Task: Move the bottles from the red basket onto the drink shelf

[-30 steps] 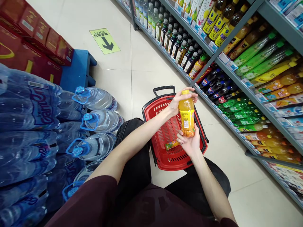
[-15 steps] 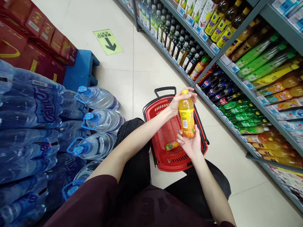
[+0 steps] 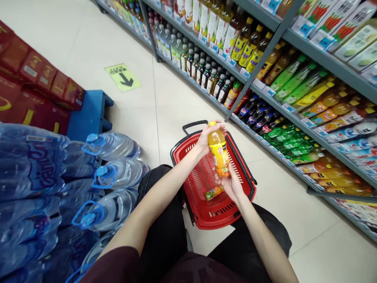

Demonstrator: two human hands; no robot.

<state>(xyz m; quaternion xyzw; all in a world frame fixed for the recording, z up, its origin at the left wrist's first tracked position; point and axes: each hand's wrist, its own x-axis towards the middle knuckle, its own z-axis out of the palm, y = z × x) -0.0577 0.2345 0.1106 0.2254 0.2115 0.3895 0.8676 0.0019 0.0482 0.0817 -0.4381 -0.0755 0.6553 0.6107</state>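
Observation:
Between my two hands is an orange juice bottle (image 3: 219,151) with a yellow cap and a yellow label, tilted a little, above a red shopping basket (image 3: 193,214). My left hand (image 3: 208,137) wraps round its upper part, just under the cap. Around the bottle's base, my right hand (image 3: 231,181) has its fingers closed, partly hidden behind it. A small orange-and-green packet (image 3: 214,193) lies on the basket's floor, near my right hand. The basket stands on the floor between my knees, its black handle (image 3: 194,125) at the far end.
On the right run grey shelves (image 3: 266,88) stocked with drink bottles and cartons. Large water jugs (image 3: 120,173) and wrapped water packs (image 3: 32,169) stand on the left. Red boxes (image 3: 38,74) sit by a blue pallet (image 3: 88,114). A yellow-green exit sign (image 3: 123,77) marks the floor.
The bottle has been turned about its long axis, so its barcode has shifted to the left and the label's front shows more. My view has moved slightly; both hands still hold the bottle.

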